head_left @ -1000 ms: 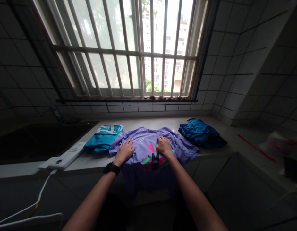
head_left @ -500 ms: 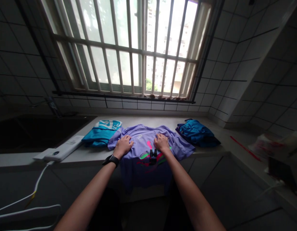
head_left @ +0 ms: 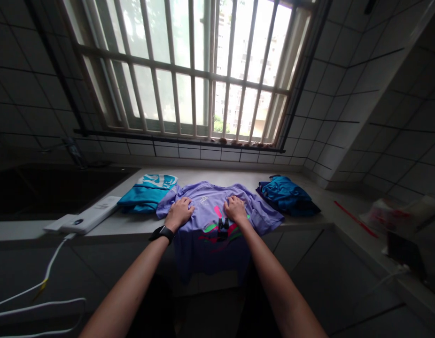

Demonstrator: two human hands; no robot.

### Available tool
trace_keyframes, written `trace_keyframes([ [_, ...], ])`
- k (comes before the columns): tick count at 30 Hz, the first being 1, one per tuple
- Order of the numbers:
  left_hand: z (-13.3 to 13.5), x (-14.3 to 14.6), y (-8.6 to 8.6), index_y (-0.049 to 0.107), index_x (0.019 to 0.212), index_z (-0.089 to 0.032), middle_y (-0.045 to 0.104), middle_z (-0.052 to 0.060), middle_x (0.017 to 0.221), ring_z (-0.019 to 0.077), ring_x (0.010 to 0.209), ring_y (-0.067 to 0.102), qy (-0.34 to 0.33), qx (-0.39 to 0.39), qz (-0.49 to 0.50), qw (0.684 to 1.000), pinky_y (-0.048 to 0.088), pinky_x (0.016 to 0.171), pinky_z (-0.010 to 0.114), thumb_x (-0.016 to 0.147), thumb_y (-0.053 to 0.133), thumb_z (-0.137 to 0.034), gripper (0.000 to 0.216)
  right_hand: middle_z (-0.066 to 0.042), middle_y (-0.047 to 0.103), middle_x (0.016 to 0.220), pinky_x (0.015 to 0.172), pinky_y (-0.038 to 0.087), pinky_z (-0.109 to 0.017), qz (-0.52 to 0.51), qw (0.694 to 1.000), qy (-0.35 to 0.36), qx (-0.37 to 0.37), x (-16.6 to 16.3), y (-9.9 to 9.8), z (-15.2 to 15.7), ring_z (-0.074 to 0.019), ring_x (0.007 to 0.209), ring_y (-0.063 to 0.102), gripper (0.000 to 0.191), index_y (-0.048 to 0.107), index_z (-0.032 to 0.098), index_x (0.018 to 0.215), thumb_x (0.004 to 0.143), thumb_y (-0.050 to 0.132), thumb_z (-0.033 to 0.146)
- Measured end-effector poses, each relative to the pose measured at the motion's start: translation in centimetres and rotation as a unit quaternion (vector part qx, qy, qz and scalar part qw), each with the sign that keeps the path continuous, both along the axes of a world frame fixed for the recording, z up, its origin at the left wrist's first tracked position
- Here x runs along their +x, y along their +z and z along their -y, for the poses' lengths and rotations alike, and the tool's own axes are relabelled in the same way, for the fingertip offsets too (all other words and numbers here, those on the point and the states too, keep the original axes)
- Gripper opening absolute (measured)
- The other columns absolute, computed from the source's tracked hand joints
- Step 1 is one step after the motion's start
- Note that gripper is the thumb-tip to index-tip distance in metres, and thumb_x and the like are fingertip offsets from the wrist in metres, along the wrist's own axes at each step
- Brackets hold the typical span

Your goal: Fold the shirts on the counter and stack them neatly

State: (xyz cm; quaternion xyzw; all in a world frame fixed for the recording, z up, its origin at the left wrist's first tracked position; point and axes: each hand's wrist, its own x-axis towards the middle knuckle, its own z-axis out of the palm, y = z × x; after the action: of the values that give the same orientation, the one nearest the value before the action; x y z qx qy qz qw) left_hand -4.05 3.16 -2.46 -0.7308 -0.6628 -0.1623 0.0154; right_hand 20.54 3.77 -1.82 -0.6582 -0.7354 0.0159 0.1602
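A lavender T-shirt [head_left: 208, 206] with a pink and green print lies on the counter, its lower part hanging over the front edge. My left hand [head_left: 179, 213] rests palm down on the shirt's left side, and my right hand [head_left: 236, 210] rests palm down on its right side. Neither hand shows a clear grip on the fabric. A black watch [head_left: 161, 234] circles my left wrist. To the left, a folded teal garment [head_left: 147, 195] touches the shirt's sleeve. To the right, a crumpled blue garment [head_left: 286, 197] lies just beyond the other sleeve.
The pale countertop [head_left: 210, 174] runs below a barred window [head_left: 182, 70]. A dark sink [head_left: 55, 190] lies at the left, beside a white power strip [head_left: 90, 216] with a white cable [head_left: 51, 267]. A red strip [head_left: 354, 219] and a plastic bag [head_left: 379, 213] lie at the right.
The whole scene sits slightly higher and further left in view, as my head has shifted. My hands remain on the shirt in about the same places.
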Motion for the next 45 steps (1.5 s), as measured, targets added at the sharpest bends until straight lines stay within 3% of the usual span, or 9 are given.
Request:
trace_keyframes([
  [9,0.0,-0.2,0.0,0.068,0.129,-0.016,0.064,0.016,0.144,0.0306,0.129,0.061,-0.002,0.004,0.007,1.0,0.047,0.107,0.042,0.095,0.043,-0.03,0.045,-0.008,0.036,0.169,0.125,0.027,-0.045,0.021,0.991,0.065,-0.113,1.0,1.5,-1.4,-0.0224,0.156,0.03,0.054,0.046,0.023,0.158,0.107,0.035,0.038],
  [12,0.4,-0.1,0.3,0.067,0.131,-0.015,0.063,0.015,0.146,0.0293,0.13,0.06,0.001,-0.008,0.005,1.0,0.046,0.108,0.039,0.096,0.041,-0.03,0.046,-0.008,0.046,0.163,0.121,0.035,-0.04,0.015,0.995,0.067,-0.079,2.8,4.0,-1.7,-0.0214,0.149,0.043,0.051,0.05,0.025,0.155,0.105,0.04,0.026],
  [17,0.6,0.1,0.6,0.067,0.13,-0.013,0.064,0.016,0.143,0.0311,0.128,0.061,0.006,-0.01,0.003,1.0,0.046,0.107,0.042,0.096,0.041,-0.029,0.046,-0.02,0.072,0.129,0.096,0.053,-0.032,0.007,0.986,-0.144,-0.09,10.2,7.2,-0.4,-0.028,0.12,0.069,0.037,0.072,0.013,0.128,0.096,0.055,0.02],
  [21,0.4,0.2,0.5,0.069,0.127,-0.013,0.065,0.017,0.141,0.032,0.126,0.062,0.005,-0.003,0.001,1.0,0.047,0.105,0.042,0.095,0.042,-0.03,0.045,-0.019,0.077,0.108,0.086,0.055,-0.035,0.06,0.965,-0.181,-0.181,15.9,7.1,1.5,-0.0329,0.108,0.073,0.026,0.079,0.015,0.097,0.076,0.084,0.028],
  [25,0.3,0.1,0.4,0.069,0.127,-0.015,0.065,0.017,0.141,0.0322,0.126,0.062,0.0,0.0,-0.002,1.0,0.047,0.104,0.043,0.096,0.041,-0.03,0.045,-0.017,0.076,0.114,0.089,0.053,-0.033,0.069,0.98,-0.146,-0.12,17.5,5.8,2.5,-0.0298,0.11,0.072,0.014,0.077,0.019,0.095,0.084,0.069,0.014],
  [30,0.4,0.1,0.4,0.07,0.126,-0.017,0.065,0.017,0.14,0.0325,0.125,0.062,-0.002,0.008,0.002,1.0,0.047,0.104,0.044,0.095,0.042,-0.03,0.044,-0.018,0.075,0.11,0.091,0.052,-0.035,-0.075,0.976,-0.201,0.02,17.6,5.5,1.8,-0.0286,0.104,0.073,0.038,0.066,0.016,0.128,0.094,0.047,0.015],
  [36,0.4,0.2,0.5,0.068,0.129,-0.015,0.063,0.017,0.144,0.0315,0.127,0.061,0.001,0.001,-0.012,1.0,0.047,0.105,0.043,0.096,0.04,-0.03,0.046,-0.009,0.074,0.095,0.084,0.054,-0.028,-0.237,0.948,-0.208,0.045,17.4,8.3,0.7,-0.0243,0.098,0.069,0.027,0.071,0.016,0.102,0.082,0.054,0.02],
  [41,0.3,0.1,0.3,0.069,0.128,-0.015,0.064,0.018,0.142,0.0332,0.126,0.061,-0.004,0.005,-0.007,1.0,0.047,0.104,0.045,0.095,0.04,-0.03,0.045,0.0,0.064,0.069,0.054,0.045,-0.023,-0.415,0.903,-0.1,-0.047,14.9,11.4,0.2,-0.0144,0.058,0.054,0.022,0.072,0.016,0.09,0.076,0.057,0.019],
  [45,0.2,-0.1,0.1,0.07,0.127,-0.017,0.065,0.017,0.141,0.0327,0.125,0.062,-0.002,0.008,-0.005,1.0,0.047,0.104,0.044,0.095,0.042,-0.03,0.044,0.002,0.061,0.068,0.056,0.049,-0.022,-0.517,0.853,-0.04,-0.058,12.6,13.3,0.0,-0.0141,0.058,0.056,0.024,0.068,0.02,0.104,0.088,0.053,0.029],
])
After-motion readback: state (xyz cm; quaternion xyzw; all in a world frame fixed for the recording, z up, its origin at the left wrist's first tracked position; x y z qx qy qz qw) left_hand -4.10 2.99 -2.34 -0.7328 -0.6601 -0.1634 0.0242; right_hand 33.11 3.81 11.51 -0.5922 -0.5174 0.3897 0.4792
